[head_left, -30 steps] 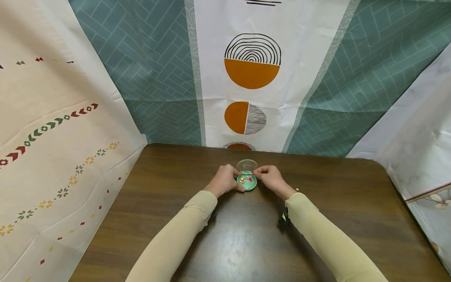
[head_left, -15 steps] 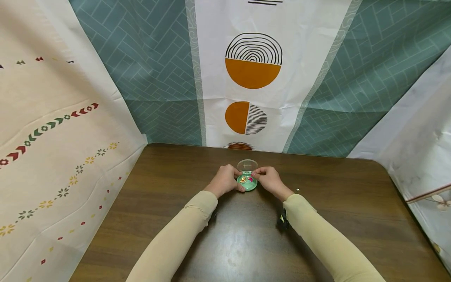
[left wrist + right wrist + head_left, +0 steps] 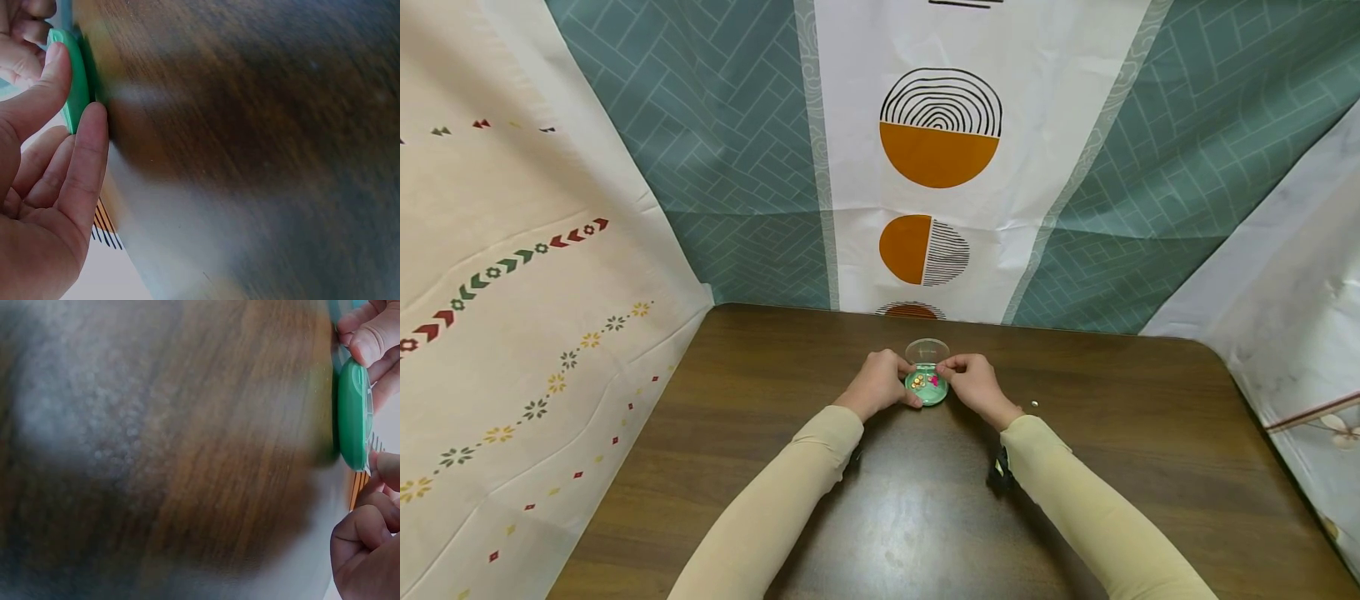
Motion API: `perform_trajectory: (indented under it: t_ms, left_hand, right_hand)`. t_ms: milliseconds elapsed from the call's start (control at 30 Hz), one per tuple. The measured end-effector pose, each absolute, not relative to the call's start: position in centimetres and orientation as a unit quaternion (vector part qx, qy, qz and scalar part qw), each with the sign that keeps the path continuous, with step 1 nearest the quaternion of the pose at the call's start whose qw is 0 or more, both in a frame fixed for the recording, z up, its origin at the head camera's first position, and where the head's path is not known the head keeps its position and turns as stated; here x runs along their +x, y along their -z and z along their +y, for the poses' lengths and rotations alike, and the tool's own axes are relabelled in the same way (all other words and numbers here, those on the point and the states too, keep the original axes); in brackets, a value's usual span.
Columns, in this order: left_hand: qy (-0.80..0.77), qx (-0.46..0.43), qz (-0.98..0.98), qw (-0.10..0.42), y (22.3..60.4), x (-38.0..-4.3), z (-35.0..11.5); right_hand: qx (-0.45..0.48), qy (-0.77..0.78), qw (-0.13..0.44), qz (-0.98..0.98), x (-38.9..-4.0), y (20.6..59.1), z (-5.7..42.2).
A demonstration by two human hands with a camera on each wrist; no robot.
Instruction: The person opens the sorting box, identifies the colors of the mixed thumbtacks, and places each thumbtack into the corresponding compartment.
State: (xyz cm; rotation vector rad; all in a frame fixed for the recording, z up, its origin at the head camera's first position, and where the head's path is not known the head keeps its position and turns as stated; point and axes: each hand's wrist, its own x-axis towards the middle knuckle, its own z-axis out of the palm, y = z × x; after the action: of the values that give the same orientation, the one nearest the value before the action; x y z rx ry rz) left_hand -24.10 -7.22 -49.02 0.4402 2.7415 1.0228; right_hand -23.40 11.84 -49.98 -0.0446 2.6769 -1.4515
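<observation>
A small round green case (image 3: 928,398) lies on the table with its clear hinged lid (image 3: 927,347) raised at the back. Inside it are several gold-coloured pieces (image 3: 917,382) on the left and bright pink pieces (image 3: 934,381) on the right. My left hand (image 3: 877,384) grips the case's left side, its thumb on the near rim. My right hand (image 3: 976,382) is at the right rim near the hinge, fingers curled and tips pinched together on a small pink piece mostly hidden by them. The right wrist view shows the case's green side (image 3: 353,419) between both hands.
One tiny pale bead-like thing (image 3: 1034,403) lies on the brown wooden table (image 3: 1112,417), right of my right wrist. Patterned cloths (image 3: 760,167) hang behind the table's far edge and along both sides.
My right hand has shifted slightly left, its fingertips now further over the case's right rim. The left hand and the case have stayed in place.
</observation>
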Motion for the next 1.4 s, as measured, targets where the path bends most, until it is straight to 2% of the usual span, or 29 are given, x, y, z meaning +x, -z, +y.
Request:
perform_trajectory:
  t_ms: [400,867,1100,1400]
  left_hand:
    - [-0.343,0.138,0.924,0.099,49.0,-24.0,-7.2]
    - [-0.338,0.126,0.926,0.110,48.8,-23.9,-7.1]
    - [-0.339,0.121,0.926,0.112,48.6,-23.9,-7.1]
    - [-0.337,0.126,0.927,0.105,48.9,-24.0,-7.0]
  right_hand:
    - [-0.017,0.460,0.026,0.887,-23.3,49.3,13.2]
    - [-0.035,0.392,-0.026,0.919,-21.5,46.1,21.9]
    - [-0.031,0.328,-0.015,0.944,-19.4,45.8,24.7]
    - [-0.024,0.209,0.024,0.977,-16.6,45.9,25.9]
